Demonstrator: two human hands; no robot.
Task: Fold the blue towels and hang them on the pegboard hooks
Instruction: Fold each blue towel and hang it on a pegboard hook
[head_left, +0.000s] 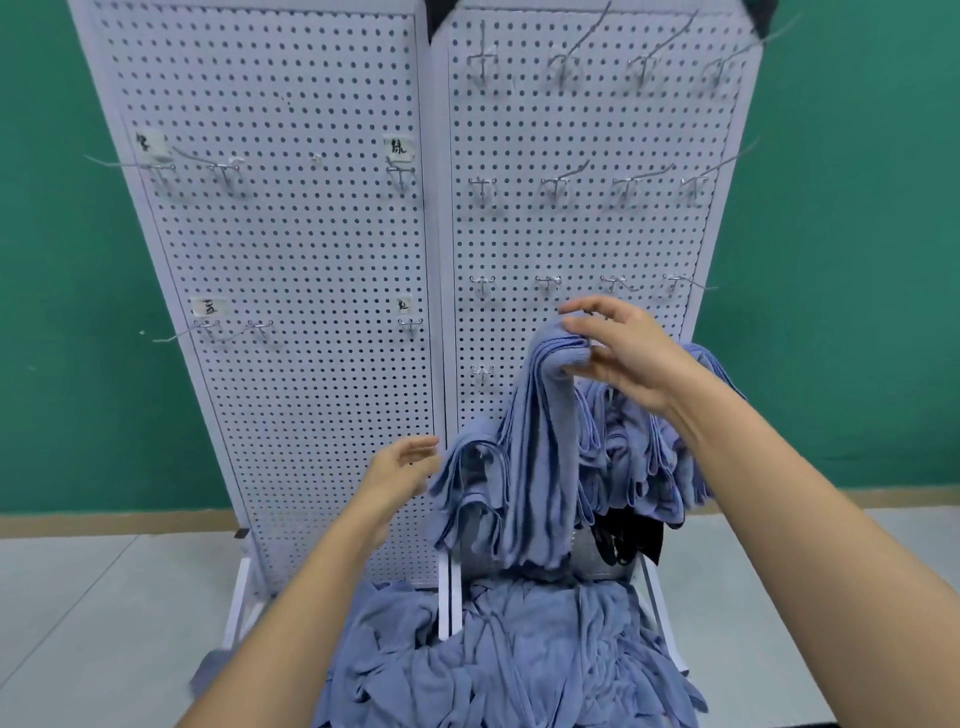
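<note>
In the head view, two tall white perforated metal pegboard panels stood side by side, the left panel (291, 260) and the right panel (571, 234), each set with rows of bare silver wire hooks (550, 187). Only the lowest hooks of the right panel carried anything: several folded blue cloth towels (540, 457) draped there in thick bundles, their ends hanging down. Below them, a loose heap of unfolded blue towels (519, 649) lay across the foot of the stand.

The right hand (623, 353) was at the top fold of the tallest hanging bundle, its fingers spread and relaxed, with the thumb and fingertips touching the cloth rather than gripping it. The left hand (400, 467) hovered lower, released and loosely curved, just beside the edge of the leftmost hanging towel; whether it touched could not be told.

A black fabric item (631, 535) showed partly behind the hung towels. Small white paper labels (400, 147) were stuck on the left panel. A green wall (841, 260) stood behind, above a pale grey floor (104, 597).
</note>
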